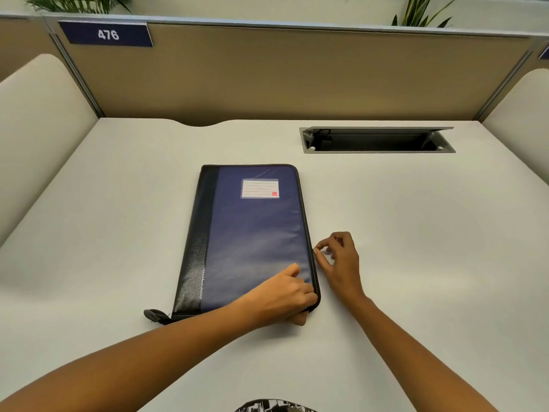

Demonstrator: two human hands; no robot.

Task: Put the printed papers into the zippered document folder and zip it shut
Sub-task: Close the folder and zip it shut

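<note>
A dark blue zippered document folder (252, 233) with a black spine strip and a white label pocket lies closed and flat on the white desk (416, 248). My left hand (282, 295) grips its near right corner, fingers curled over the edge. My right hand (337, 257) sits just right of the folder's right edge, thumb and forefinger pinched at the zipper line; the zipper pull itself is too small to make out. A black zipper tab (154, 315) sticks out at the near left corner. No printed papers are visible.
An open grey cable tray (377, 139) is recessed into the desk at the back right. Tan partition walls (267, 69) with a blue "476" sign (107, 34) close off the back, and cream side panels stand left and right.
</note>
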